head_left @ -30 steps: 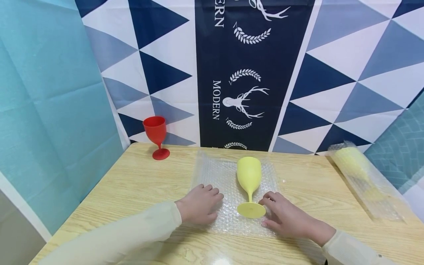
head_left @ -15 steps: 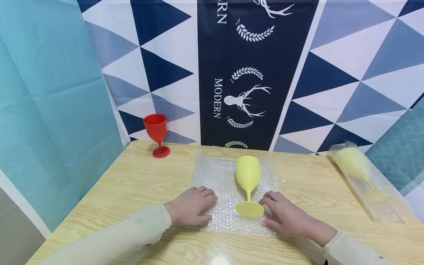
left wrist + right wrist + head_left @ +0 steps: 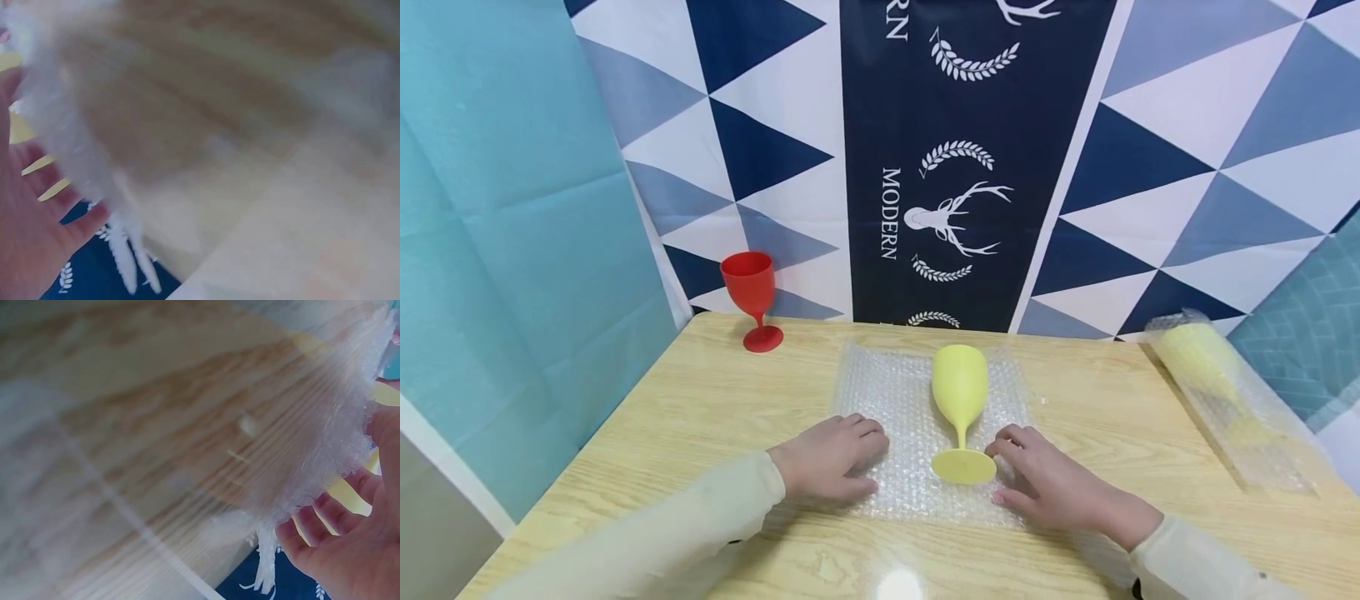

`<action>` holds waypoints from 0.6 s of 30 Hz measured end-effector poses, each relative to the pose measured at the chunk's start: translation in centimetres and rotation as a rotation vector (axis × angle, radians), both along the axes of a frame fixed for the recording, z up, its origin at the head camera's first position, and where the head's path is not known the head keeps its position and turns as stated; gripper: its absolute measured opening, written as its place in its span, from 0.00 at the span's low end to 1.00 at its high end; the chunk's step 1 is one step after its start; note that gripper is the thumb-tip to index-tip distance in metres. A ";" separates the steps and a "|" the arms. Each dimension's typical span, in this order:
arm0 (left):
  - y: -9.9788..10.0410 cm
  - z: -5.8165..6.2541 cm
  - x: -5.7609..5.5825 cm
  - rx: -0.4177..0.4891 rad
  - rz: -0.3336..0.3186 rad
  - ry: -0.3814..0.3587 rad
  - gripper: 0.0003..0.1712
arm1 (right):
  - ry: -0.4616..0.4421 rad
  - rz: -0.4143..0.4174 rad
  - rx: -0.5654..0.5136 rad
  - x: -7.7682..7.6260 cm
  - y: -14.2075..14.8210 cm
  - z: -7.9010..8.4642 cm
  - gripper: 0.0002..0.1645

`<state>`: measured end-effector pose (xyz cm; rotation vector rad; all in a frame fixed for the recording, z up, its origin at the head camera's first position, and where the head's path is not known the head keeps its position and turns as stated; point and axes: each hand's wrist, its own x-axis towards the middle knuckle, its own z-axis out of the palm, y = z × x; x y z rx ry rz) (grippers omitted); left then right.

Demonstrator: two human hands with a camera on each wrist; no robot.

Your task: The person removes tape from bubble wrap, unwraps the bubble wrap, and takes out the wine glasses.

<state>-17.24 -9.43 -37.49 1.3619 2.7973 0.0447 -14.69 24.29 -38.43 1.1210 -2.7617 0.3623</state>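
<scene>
A yellow plastic goblet (image 3: 959, 386) lies on its side on a sheet of bubble wrap (image 3: 898, 400), bowl toward the wall and foot toward me. My left hand (image 3: 833, 460) rests palm down on the sheet's left edge, fingers relaxed. On the other side, my right hand (image 3: 1054, 483) rests on the right edge with its fingers loosely bent, close beside the goblet's foot. The left wrist view shows the left fingers (image 3: 59, 187) against the wrap's edge. In the right wrist view, the right fingers (image 3: 322, 515) also touch the wrap, with nothing gripped.
A red goblet (image 3: 751, 287) stands upright at the table's back left corner. At the right edge lies another yellow goblet (image 3: 1213, 371) inside bubble wrap. The wooden table (image 3: 715, 417) meets a patterned cloth wall (image 3: 940, 167) behind.
My left hand has shifted left, from over the bubble wrap to its left edge, and its fingers have spread slightly. The right hand and the goblet stay in place; the head view tilts slightly.
</scene>
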 end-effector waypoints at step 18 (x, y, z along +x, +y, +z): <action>4.3 5.6 -3.1 -0.084 0.147 -0.279 0.29 | -0.032 -0.001 0.006 -0.2 0.0 0.5 0.23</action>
